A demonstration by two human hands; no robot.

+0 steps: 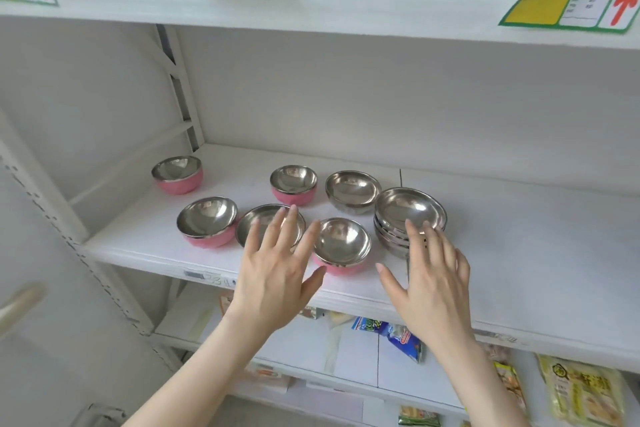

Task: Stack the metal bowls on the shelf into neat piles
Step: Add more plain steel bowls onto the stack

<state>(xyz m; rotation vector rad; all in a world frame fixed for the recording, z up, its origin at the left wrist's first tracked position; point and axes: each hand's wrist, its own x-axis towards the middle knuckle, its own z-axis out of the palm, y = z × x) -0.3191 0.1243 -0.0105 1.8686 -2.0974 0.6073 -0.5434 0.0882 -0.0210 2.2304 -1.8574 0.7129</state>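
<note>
Several metal bowls sit on the white shelf (519, 253). Pink-sided ones: a far-left bowl (177, 174), a front-left bowl (207, 221), a back-middle bowl (293, 184) and a front-middle bowl (342, 243). Plain steel ones: a back bowl (352, 190), a bowl (252, 218) partly hidden under my left hand, and a pile of several steel bowls (408, 211) at the right. My left hand (277, 270) hovers open, fingers spread, over the plain bowl. My right hand (433, 281) is open, its fingertips at the front of the pile.
The shelf above (311, 0) overhangs, with price labels and colourful bowls on it. A slotted upright post (41, 198) bounds the left side. The shelf below holds snack packets (398, 336). Bare shelf surface lies to the right of the pile.
</note>
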